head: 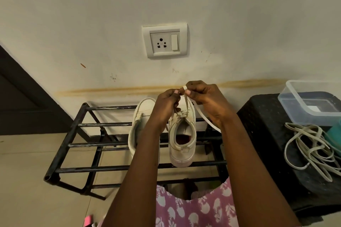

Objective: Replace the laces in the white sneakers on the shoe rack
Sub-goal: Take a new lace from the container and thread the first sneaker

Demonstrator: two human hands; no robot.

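White sneaker (181,143) is sitting on the top bars of the black shoe rack (73,125), directly below the grip. Its long axis is running from the person toward the wall, with the toe pointing at the wall, the heel facing the person and the opening facing up. A second sneaker (142,116) is lying just left of it on the same bars, tipped toward its side. It is pointing the same way and is partly hidden behind the left forearm.

Both arms are reaching forward, with the hands meeting above the toe end of the first sneaker. The left hand (166,105) is curling its fingers and pinching the lace (186,105), which is rising from the upper eyelets. The right hand (206,101) is pinching the same lace just beside it, knuckles up, with a turn of lace lying over one fingertip. Both hands are clamping the lace and are nearly touching each other. One flat strand is trailing from the right hand down and to the right, across the rack bars.

Well to the right of the grip, a heap of loose laces (310,145) is lying on a black stool (267,116), beside a clear plastic box (310,101). A wall socket (164,42) is sitting above the grip.
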